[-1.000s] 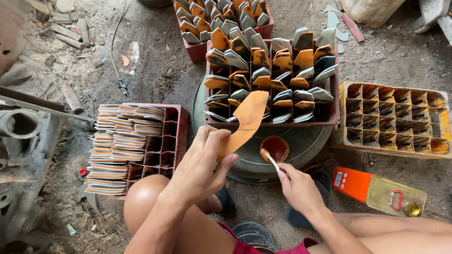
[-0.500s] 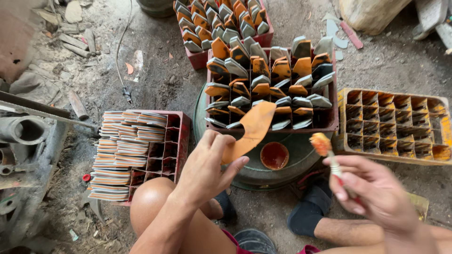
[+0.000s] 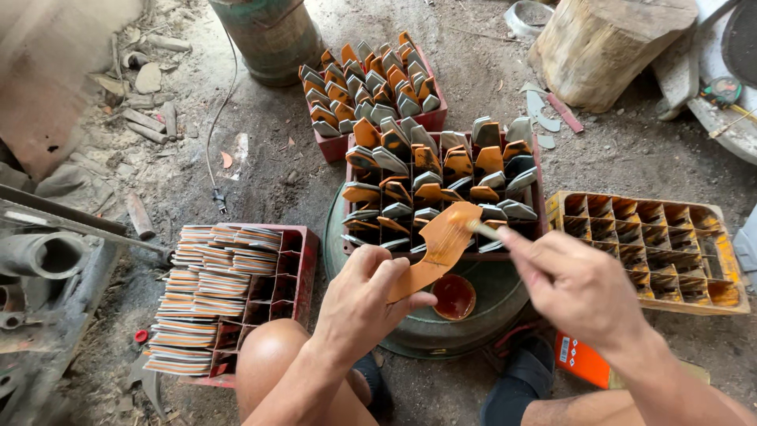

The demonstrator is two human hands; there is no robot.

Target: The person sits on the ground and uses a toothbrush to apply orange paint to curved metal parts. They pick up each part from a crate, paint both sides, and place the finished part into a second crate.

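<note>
Gripping a curved, leaf-shaped blade blank point(image 3: 438, 248) by its lower end, the left hand point(image 3: 367, 304) has fingers and thumb clamped tight on it, w/ the piece tilted up and to the right, orange-coated over most of its face. Right hand point(image 3: 579, 284) comes in from the right, fingers pinched together on a thin brush point(image 3: 482, 229) whose tip touches the upper part of the blank; brush handle mostly hidden by the knuckles. Just below the blank sits a small round cup of orange-red paint point(image 3: 454, 297), resting on a big round green-grey lid or drum top point(image 3: 505, 296). Behind that, a red crate point(image 3: 538, 185) holds upright blanks, some orange, some bare grey metal; a 2nd red crate point(image 3: 432, 118) further back is filled the same way. To the right, a yellow divided crate point(image 3: 646, 248) shows open compartments. To the left, another red crate point(image 3: 303, 264) carries flat stacks of blanks w/ orange and pale edges. Person's bare knee point(image 3: 272, 363) is bottom centre, dark sandals near the feet, an orange flat can point(image 3: 581, 360) beside the right forearm. Wood stump point(image 3: 611, 47) top right, green drum point(image 3: 264, 35) top centre, dirt floor point(image 3: 260, 173) w/ scraps all round.
</note>
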